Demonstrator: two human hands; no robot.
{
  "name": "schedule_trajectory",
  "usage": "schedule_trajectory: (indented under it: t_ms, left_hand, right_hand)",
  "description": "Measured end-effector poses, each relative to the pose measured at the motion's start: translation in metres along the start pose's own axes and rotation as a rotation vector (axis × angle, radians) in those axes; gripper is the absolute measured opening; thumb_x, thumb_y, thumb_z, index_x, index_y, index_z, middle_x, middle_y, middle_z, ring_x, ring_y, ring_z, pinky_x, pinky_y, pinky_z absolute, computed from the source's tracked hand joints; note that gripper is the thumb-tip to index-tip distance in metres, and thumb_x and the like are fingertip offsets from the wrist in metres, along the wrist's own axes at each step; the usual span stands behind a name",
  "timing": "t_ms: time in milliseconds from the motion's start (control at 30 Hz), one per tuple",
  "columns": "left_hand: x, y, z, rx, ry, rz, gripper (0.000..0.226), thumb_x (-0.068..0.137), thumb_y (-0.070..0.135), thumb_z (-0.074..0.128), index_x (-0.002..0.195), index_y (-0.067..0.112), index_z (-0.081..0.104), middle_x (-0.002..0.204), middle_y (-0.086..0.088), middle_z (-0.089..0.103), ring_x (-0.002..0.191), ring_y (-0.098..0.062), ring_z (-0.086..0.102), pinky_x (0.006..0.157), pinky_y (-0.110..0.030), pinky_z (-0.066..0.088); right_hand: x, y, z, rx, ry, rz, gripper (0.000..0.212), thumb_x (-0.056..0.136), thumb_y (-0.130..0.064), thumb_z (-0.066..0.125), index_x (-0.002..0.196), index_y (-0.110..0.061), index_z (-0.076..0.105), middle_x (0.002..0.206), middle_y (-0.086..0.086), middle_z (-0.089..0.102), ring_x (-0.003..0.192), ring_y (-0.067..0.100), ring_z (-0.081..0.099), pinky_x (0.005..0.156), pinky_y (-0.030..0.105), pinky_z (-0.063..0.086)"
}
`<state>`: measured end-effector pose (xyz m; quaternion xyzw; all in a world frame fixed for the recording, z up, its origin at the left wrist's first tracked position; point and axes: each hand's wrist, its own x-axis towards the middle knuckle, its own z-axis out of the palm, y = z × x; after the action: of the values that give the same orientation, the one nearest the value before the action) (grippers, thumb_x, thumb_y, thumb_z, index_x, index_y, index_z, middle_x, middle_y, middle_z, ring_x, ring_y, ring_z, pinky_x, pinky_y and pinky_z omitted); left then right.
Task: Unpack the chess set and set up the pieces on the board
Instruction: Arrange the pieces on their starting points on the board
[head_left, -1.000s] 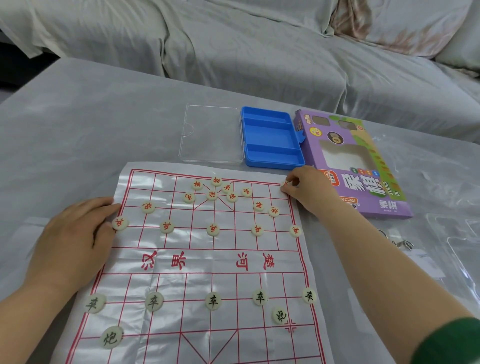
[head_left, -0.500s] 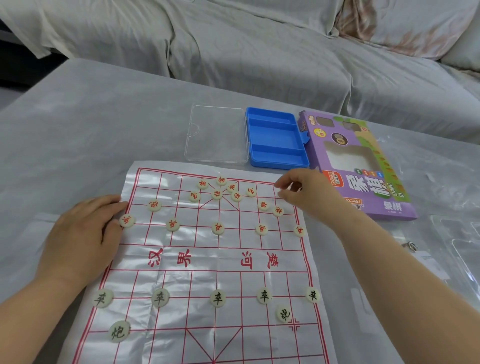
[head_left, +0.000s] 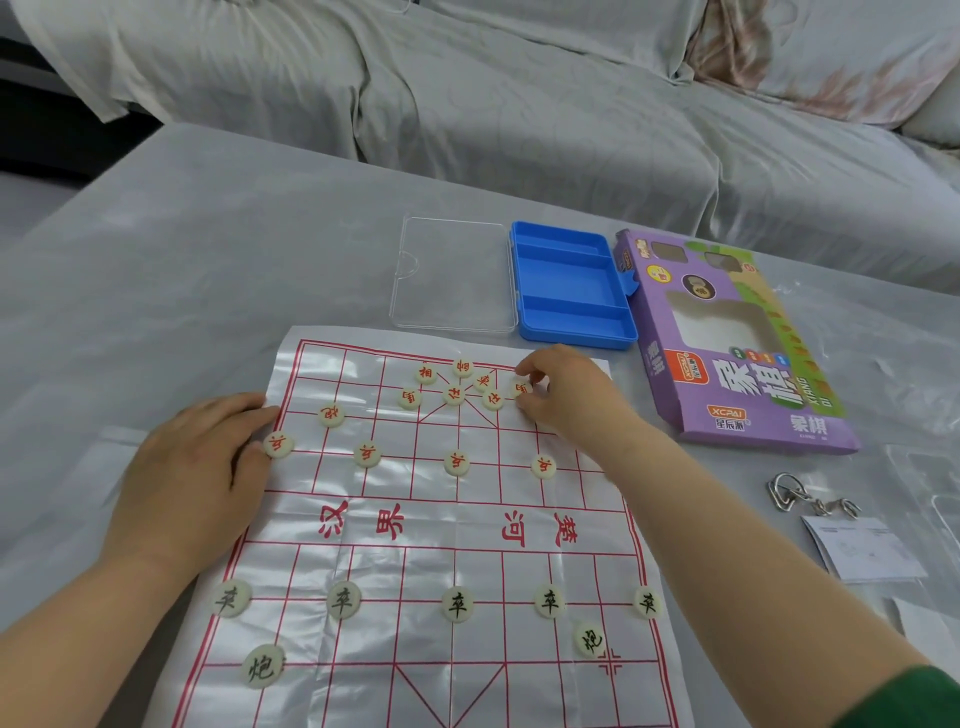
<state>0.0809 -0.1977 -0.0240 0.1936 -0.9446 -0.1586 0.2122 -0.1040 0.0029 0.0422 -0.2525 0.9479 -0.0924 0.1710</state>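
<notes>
The left hand is laid palm-down over the left edge of the board, with the fingers straight and close together. The outermost red piece, at the left end of its row, is touched by one fingertip. Nothing is gripped by this hand.

The right hand is held over the far right part of the board with the fingers curled. A red-lettered piece is pinched between thumb and forefinger. Whether this piece is resting on the sheet or raised just above it cannot be determined.

A cluster of red pieces is located near the far edge, just left of the pinched piece. A row of five black pieces is placed on the near half, with two black cannon pieces closer still. The blue tray, the clear lid and the purple box are set side by side on the table beyond the board.
</notes>
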Motion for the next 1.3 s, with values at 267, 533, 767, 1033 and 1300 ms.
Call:
schedule_trajectory:
  t_ms: [267,533,767,1033,1300]
  left_hand:
    - [0.0,0.001,-0.001,-0.004,0.0,-0.001,0.06,0.077,0.032,0.025,0.099,-0.004,0.067,0.108,-0.021,0.064,0.096,-0.045,0.058,0.084,-0.055,0.043]
    - [0.0,0.001,0.0,-0.003,-0.006,-0.018,0.06,0.076,0.032,0.025,0.1,-0.004,0.067,0.109,-0.02,0.064,0.097,-0.045,0.057,0.084,-0.055,0.042]
    - [0.0,0.001,-0.001,0.005,-0.015,-0.024,0.062,0.076,0.033,0.024,0.101,-0.004,0.067,0.109,-0.02,0.064,0.098,-0.045,0.057,0.085,-0.055,0.042]
    - [0.0,0.0,0.0,-0.004,-0.016,-0.014,0.061,0.076,0.034,0.025,0.1,-0.004,0.067,0.109,-0.021,0.064,0.098,-0.046,0.057,0.085,-0.056,0.042]
    - [0.0,0.003,-0.002,0.001,-0.005,-0.018,0.062,0.076,0.034,0.024,0.1,-0.004,0.067,0.109,-0.021,0.064,0.098,-0.045,0.057,0.085,-0.055,0.042]
  right_hand:
    - [0.004,0.009,-0.008,-0.026,0.049,0.0,0.033,0.091,-0.02,0.053,0.123,-0.014,0.055,0.123,0.005,0.054,0.11,0.019,0.05,0.097,0.026,0.04]
    - [0.0,0.047,-0.022,-0.119,0.188,0.095,0.032,0.09,-0.029,0.054,0.12,-0.018,0.057,0.117,0.001,0.059,0.11,0.018,0.044,0.081,0.026,0.039]
    - [0.006,0.042,-0.014,-0.142,0.141,0.044,0.034,0.09,-0.031,0.053,0.121,-0.018,0.057,0.118,0.002,0.058,0.111,0.018,0.043,0.088,0.027,0.039]
    - [0.008,0.041,-0.014,-0.161,0.108,0.048,0.033,0.09,-0.031,0.054,0.12,-0.018,0.058,0.119,0.003,0.058,0.111,0.02,0.043,0.093,0.03,0.041]
    - [0.002,0.039,-0.017,-0.086,0.136,0.054,0.036,0.09,-0.03,0.053,0.124,-0.019,0.053,0.117,0.002,0.058,0.111,0.018,0.044,0.094,0.03,0.04]
